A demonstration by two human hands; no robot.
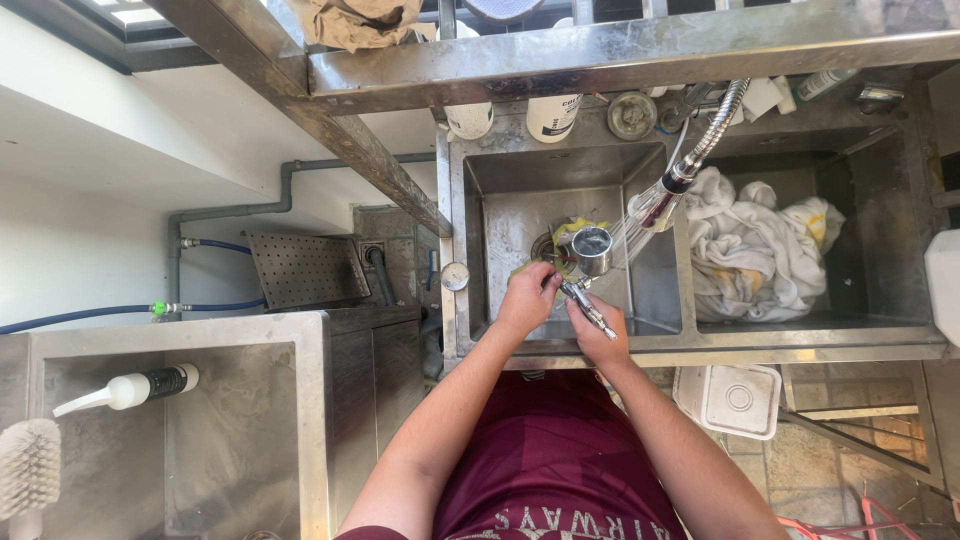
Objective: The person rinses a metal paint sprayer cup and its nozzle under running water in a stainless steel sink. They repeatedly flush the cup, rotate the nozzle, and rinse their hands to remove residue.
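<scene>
1. The right hand (600, 335) is closed around the handle of a metal tool (590, 308), a long thin shiny thing that I cannot name for sure
2. The left hand (527, 297) has its fingers curled and pressed onto the front end of that tool, with a bit of yellow-green sponge (565, 235) just past the fingertips
3. Both hands are over the left sink (500, 185), close to its front edge
4. A small metal cup (592, 250) sits at the far end of the tool, near the middle of that sink, just beside the drain
5. Water sprays out of the bendy spray tap (665, 195) and hits the cup from the right side
6. The right sink (880, 200) is full of crumpled white cloths (760, 245) with some yellow spots
7. Two white bottles (510, 118) stand at the back edge of the left sink, under a metal shelf (640, 50)
8. A white square tub (735, 400) sits on the floor under the front edge of the sinks
9. At the left there is another steel basin (310, 420) with a white spray bottle (130, 388) lying in it and a white brush (28, 468) at its left edge
10. The person wears a dark red shirt (550, 460)
</scene>
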